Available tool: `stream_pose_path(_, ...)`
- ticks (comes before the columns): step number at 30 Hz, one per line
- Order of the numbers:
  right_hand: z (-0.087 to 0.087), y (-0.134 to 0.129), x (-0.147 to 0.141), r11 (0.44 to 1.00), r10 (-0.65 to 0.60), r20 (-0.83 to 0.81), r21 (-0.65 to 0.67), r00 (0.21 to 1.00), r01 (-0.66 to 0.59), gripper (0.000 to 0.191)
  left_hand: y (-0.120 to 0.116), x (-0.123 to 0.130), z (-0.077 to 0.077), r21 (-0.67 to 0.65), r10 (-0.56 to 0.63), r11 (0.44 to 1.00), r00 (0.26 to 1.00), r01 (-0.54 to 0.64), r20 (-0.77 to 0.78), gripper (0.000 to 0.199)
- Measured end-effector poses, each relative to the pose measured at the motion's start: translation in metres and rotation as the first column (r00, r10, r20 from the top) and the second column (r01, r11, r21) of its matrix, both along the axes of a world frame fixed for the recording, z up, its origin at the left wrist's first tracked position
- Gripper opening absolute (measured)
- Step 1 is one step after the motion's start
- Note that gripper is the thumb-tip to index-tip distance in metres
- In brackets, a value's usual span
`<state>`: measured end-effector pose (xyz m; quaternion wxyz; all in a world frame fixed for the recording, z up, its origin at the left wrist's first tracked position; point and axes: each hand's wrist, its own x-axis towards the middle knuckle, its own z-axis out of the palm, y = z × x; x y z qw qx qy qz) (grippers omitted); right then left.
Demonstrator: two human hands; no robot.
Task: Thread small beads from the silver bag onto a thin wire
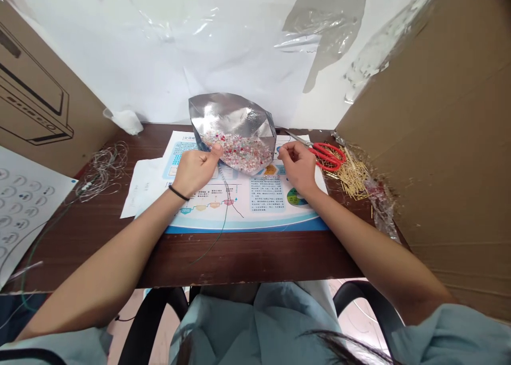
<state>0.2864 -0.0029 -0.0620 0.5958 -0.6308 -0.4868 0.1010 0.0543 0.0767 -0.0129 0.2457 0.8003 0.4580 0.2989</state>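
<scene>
So my left grip (197,168) was clamped on the near-left edge of the silver bag (229,112) of beads (247,155), which sat over printed sheets (239,224) on the worktop (255,256). My right grip (297,165) was pinched just beside the bag, near the red scissors (328,156), but honestly I couldn't tell if it had anything.
</scene>
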Motion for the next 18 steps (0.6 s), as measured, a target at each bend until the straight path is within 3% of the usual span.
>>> stream_pose_path(3,0.0,0.0,0.0,1.0,0.003,0.002,-0.004,1.0,-0.003,0.014,0.006,-0.001,-0.002,0.038,-0.019,0.999,0.996,0.016,0.084,0.053)
stream_pose_path(8,-0.001,0.001,0.0,1.0,-0.006,0.024,-0.017,1.0,0.007,0.014,0.015,-0.003,-0.007,-0.089,-0.041,0.994,0.958,0.069,0.283,0.038)
stream_pose_path(12,-0.001,0.002,-0.001,0.999,-0.011,0.042,-0.03,0.999,0.013,0.014,0.015,-0.003,0.008,-0.111,-0.03,0.991,0.941,0.071,0.337,0.047)
stream_pose_path(15,-0.001,0.002,-0.001,0.999,-0.009,0.045,-0.039,0.999,0.011,0.014,0.017,0.005,0.027,-0.041,-0.04,0.998,0.983,0.048,0.178,0.055)
stream_pose_path(18,0.0,0.002,0.0,0.999,0.005,0.025,-0.034,1.0,-0.004,0.014,0.025,0.019,0.039,0.083,-0.122,0.987,0.975,0.14,-0.186,0.053)
